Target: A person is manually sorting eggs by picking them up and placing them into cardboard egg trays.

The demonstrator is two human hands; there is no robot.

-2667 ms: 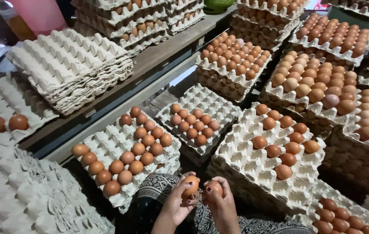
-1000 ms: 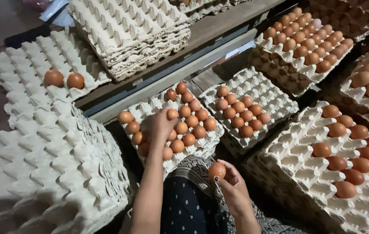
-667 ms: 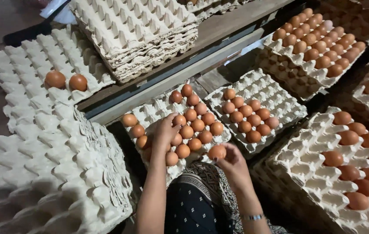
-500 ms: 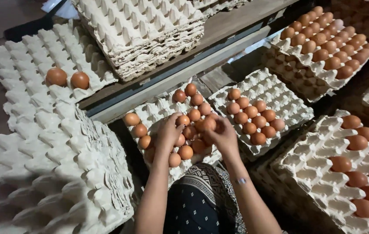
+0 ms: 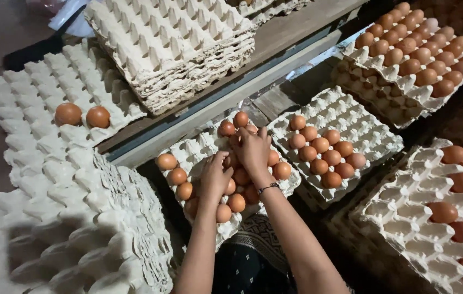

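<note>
L hand (image 5: pixel 215 177) & R hand (image 5: pixel 253 149) rest palms-down on brown eggs (image 5: pixel 237 202), grip unclear; egg tray (image 5: pixel 201 149) runs diagonally up-right.

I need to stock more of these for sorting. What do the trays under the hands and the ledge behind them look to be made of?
Egg tray under the left hand and right hand: apparently moulded paper pulp, matte pale grey, with fibrous, ragged edges.
Stack of empty trays: looks the same.
Ledge: probably bare wood, dull brown; grain too faint to confirm.
</note>
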